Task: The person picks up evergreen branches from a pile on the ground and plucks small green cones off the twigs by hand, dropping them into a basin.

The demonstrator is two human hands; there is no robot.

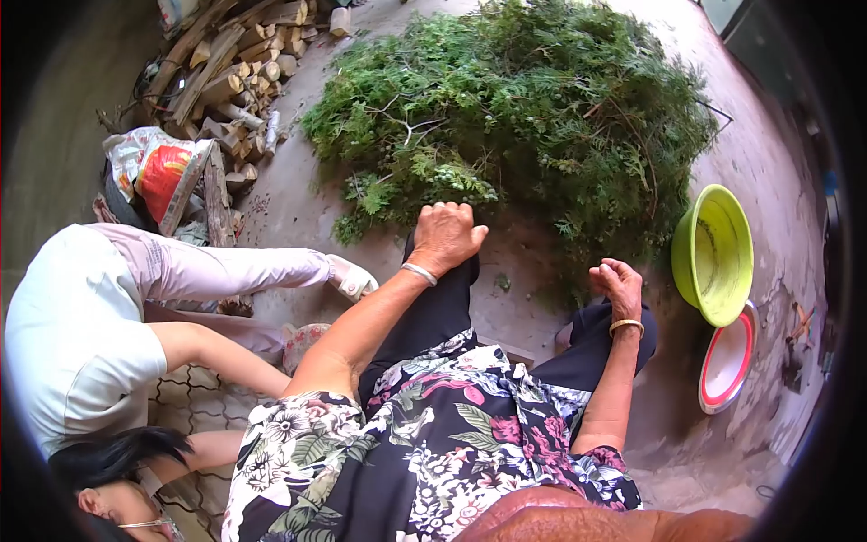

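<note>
A large heap of green leafy branches (524, 117) lies on the ground in front of my knees. My left hand (444, 239), with a silver bangle at the wrist, is held over my left knee at the near edge of the heap. Its fingers are curled, and whatever they may hold is hidden. Over my right knee, my right hand (619, 287) has its fingers bent together below a gold-coloured bangle. What it may hold is too small to make out.
A green basin (713, 256) stands at the right, beside a red-rimmed white basin (727, 359). Another person (81, 334) bends down at my left. Split firewood (244, 81) and a red-and-white sack (164, 176) lie at the upper left.
</note>
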